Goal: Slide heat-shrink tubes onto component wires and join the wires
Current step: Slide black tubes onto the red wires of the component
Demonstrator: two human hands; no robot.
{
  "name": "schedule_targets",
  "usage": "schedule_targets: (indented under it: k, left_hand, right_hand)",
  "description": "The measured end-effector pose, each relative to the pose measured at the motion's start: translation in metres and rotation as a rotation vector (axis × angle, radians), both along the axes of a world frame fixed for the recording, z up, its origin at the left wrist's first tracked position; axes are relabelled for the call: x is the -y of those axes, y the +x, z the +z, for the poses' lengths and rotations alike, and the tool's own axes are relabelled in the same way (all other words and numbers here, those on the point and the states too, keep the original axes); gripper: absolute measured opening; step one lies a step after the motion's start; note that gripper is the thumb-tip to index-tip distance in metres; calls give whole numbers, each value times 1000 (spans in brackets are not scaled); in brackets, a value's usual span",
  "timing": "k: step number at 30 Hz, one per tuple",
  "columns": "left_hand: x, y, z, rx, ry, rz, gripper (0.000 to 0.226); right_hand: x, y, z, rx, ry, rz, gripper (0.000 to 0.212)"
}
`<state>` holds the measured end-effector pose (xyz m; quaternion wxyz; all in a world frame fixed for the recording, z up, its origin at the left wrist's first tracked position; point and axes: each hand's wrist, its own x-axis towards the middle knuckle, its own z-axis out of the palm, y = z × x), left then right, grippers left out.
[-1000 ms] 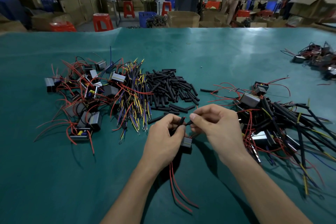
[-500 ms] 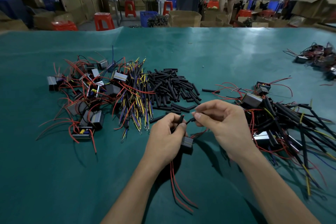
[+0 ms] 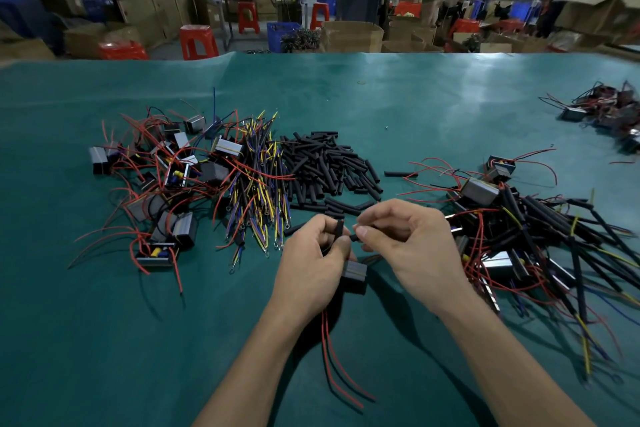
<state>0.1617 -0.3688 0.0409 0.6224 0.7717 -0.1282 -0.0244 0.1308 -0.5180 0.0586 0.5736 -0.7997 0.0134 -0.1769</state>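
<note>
While the left hand (image 3: 311, 260) grips a small grey box-shaped component (image 3: 354, 273) just above the green-covered surface (image 3: 104, 340) and pinches a short black heat-shrink tube (image 3: 338, 229) standing near-upright, the right hand (image 3: 408, 243) pinches a dark wire end (image 3: 354, 237) just right of it. Tube and wire tip lie almost touching, axes crossed, so the wire seemingly needs aligning with the tube's bore. Two red leads (image 3: 337, 364) trail toward the person.
</note>
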Motion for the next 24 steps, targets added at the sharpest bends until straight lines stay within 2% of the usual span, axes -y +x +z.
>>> schedule_targets:
  k: [5, 11, 13, 24]
  left_hand:
    - [-1, 0, -1, -2, 27, -61, 12]
    - [-3, 0, -3, 85, 87, -26, 12]
    - [-2, -1, -3, 103, 98, -4, 4]
    - [-3, -3, -1, 156, 139, 96, 4]
  right_hand:
    - [5, 2, -1, -58, 55, -13, 16]
    - [-1, 0, -2, -122, 143, 37, 15]
    - [-3, 0, -3, -126, 121, 47, 15]
    - [-1, 2, -5, -72, 76, -24, 18]
